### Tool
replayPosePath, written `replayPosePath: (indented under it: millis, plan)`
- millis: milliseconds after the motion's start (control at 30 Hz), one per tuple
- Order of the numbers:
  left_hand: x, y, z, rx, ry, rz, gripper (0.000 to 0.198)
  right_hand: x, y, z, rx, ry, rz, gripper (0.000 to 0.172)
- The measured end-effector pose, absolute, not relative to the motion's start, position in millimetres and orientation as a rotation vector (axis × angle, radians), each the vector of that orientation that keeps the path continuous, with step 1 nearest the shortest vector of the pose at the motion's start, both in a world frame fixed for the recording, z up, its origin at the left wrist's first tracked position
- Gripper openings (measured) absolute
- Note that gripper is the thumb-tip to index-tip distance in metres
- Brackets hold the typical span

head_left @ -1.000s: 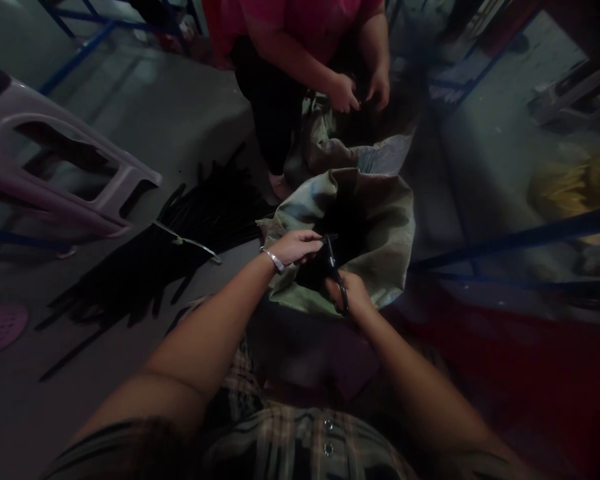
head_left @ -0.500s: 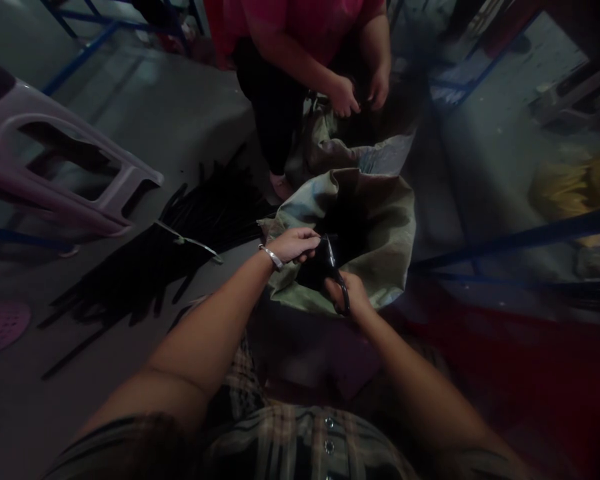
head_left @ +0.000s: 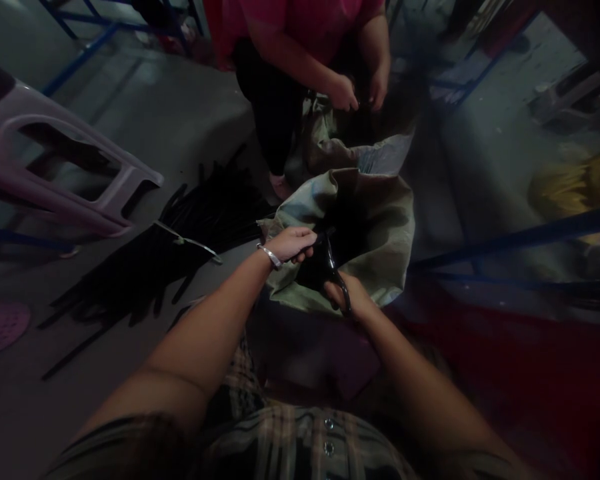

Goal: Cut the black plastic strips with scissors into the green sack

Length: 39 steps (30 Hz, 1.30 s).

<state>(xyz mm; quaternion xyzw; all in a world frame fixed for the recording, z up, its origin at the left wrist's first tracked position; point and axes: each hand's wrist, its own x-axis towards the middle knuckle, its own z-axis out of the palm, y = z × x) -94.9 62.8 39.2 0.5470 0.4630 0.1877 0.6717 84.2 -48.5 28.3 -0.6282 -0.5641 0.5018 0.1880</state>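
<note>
Over the mouth of a pale woven sack [head_left: 387, 250], my right hand [head_left: 353, 297] is closed around the black handles of a pair of scissors [head_left: 344, 293]. The blades point up and away, close to the fingertips of my left hand [head_left: 296, 245]. That hand is closed in a pinch on a small dark piece [head_left: 323, 238], which looks black like the strips on the floor; its exact kind is too dim to tell. The sack's inside is dark, and its contents cannot be made out.
Across from me a person in a pink top [head_left: 310, 40] works over a second sack [head_left: 380, 157]. A tied bundle of long black strips [head_left: 145, 260] lies on the floor at left, near a plastic stool [head_left: 115, 193]. Blue metal bars [head_left: 520, 237] stand at right.
The scissor blades have shifted slightly and now show less shine. A dark piece now sticks out past my left fingertips. Both hands have barely moved.
</note>
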Motion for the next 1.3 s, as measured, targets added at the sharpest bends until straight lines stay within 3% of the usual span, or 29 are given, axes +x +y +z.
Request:
replayPosePath:
  millis: [567, 967, 1300]
  plan:
    - [-97, 59, 45, 1.312, 0.958, 0.198, 0.025, 90, -48, 20, -1.815, -1.622, 1.399, 0.028]
    - [-95, 62, 30, 1.530, 1.176, 0.368, 0.028, 84, -40, 38, -1.960, -1.323, 1.302, 0.024]
    - [-95, 65, 28, 1.252, 1.039, 0.444, 0.023, 87, -44, 29, -1.886, -1.818, 1.289, 0.023]
